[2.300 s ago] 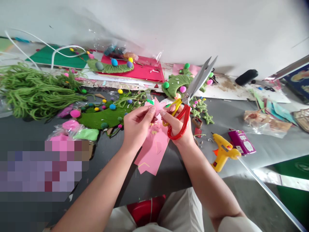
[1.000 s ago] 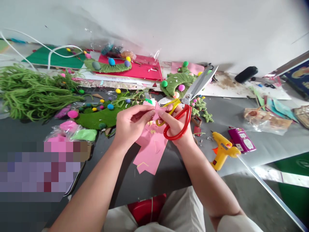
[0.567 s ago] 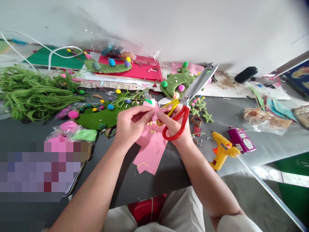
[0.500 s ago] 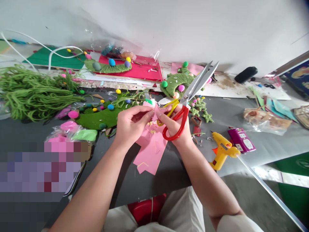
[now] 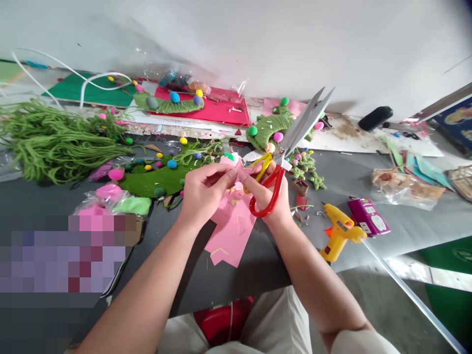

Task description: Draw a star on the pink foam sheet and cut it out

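Observation:
Between my fingertips is a small pink paper piece (image 5: 239, 164), pinched from the left by my left hand (image 5: 208, 189). My right hand (image 5: 267, 191) pinches its other side and also carries scissors (image 5: 300, 123) with red and yellow handles, their blades pointing up and away, slightly parted. Under my hands, cut pink paper (image 5: 230, 241) lies on the dark table, with thin yellowish scraps on it. Just behind my fingers shows a small green and white bit (image 5: 229, 156). My fingers partly cover the held piece.
Green yarn (image 5: 62, 140) and a green felt crescent (image 5: 151, 181) with pompoms lie left. On the right are a yellow glue gun (image 5: 339, 231), a purple box (image 5: 368, 216) and a plastic bag (image 5: 409, 184). Red sheets (image 5: 224, 110) and a knitted green piece (image 5: 267, 130) are behind.
The view has shifted slightly. My fingertips have come closer around the pink piece, so less of it shows. The scissors remain in my right hand, tilted nearly the same.

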Demonstrator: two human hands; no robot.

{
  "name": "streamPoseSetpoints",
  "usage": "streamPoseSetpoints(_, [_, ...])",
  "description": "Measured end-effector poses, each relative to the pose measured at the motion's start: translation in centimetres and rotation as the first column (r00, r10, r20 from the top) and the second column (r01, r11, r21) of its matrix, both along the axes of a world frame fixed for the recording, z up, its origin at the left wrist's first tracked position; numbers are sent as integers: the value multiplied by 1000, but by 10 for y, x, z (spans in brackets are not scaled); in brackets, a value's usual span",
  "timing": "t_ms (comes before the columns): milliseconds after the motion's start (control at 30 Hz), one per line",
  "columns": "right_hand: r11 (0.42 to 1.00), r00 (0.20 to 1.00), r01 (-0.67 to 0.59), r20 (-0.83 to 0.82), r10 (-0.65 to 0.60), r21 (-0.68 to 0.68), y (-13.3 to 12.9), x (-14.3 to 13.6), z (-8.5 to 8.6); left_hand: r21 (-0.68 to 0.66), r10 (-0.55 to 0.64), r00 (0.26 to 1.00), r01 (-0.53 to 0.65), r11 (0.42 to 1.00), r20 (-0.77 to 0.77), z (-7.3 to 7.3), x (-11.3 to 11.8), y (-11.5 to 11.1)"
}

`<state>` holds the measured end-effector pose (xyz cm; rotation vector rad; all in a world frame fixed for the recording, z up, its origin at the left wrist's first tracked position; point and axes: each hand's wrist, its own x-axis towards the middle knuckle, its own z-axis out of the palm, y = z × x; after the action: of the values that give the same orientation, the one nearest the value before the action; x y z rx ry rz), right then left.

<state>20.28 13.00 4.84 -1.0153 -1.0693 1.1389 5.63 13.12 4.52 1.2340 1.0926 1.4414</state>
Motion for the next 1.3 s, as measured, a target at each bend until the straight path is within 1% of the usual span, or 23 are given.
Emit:
streamPoseSetpoints(67, [1000,1000,-25,-10,25,-3,2,3,0,8,-13,999,13,1000,-51,1,-4,1])
streamPoseSetpoints(167, [998,996,-67,-49,68,18,6,7,0,-6,-106,986,106,994,-126,1,-11,2])
streamPoseSetpoints(267, [997,997,-73,-34,73,-5,6,9,1,-33,-173,973,170,985,-155,-1,-13,3])
streamPoseSetpoints(333, [999,999,-47,-11,47,-21,4,7,2,-65,-176,978,170,983,-108,-2,-11,3])
streamPoseSetpoints(400, [1000,1000,-5,-5,4,-20,2,4,3,-111,-185,983,184,977,-2,-2,-7,3])
streamPoseSetpoints(500, [997,997,71,-40,-71,7,-1,-2,2,-172,-216,961,246,954,174,-2,0,2])
streamPoseSetpoints(567, [994,992,104,-72,-102,22,-1,-5,1,-175,-223,952,261,949,212,-2,3,2])
streamPoseSetpoints(600, [994,991,108,-82,-106,19,-1,-5,0,-159,-209,959,240,958,191,-2,2,3])
streamPoseSetpoints(633, [994,991,106,-86,-105,9,0,-4,0,-131,-175,973,195,972,148,-3,1,4])
streamPoseSetpoints(700, [995,994,94,-61,-95,-29,2,1,-1,-73,-60,997,64,995,50,-3,-5,7])
streamPoseSetpoints(733, [995,997,76,-21,-77,-62,3,5,0,-50,8,1000,-7,999,22,-2,-9,9])
streamPoseSetpoints(800, [990,995,18,104,-3,-142,5,13,2,-17,130,990,-129,992,48,-1,-18,13])
streamPoseSetpoints(867, [972,962,-88,235,140,-218,6,20,5,15,190,972,-194,981,140,0,-27,15])
streamPoseSetpoints(967, [924,860,-262,366,355,-279,3,25,13,39,205,947,-221,974,247,4,-34,16])
streamPoseSetpoints(1033, [899,780,-329,453,432,-291,0,24,17,30,200,940,-216,976,277,6,-35,16])
streamPoseSetpoints(1100, [890,732,-354,507,455,-288,-4,22,19,25,194,936,-210,977,292,7,-34,16])
streamPoseSetpoints(1300, [867,695,-393,519,498,-306,-6,20,21,-13,187,947,-190,982,261,6,-33,17])
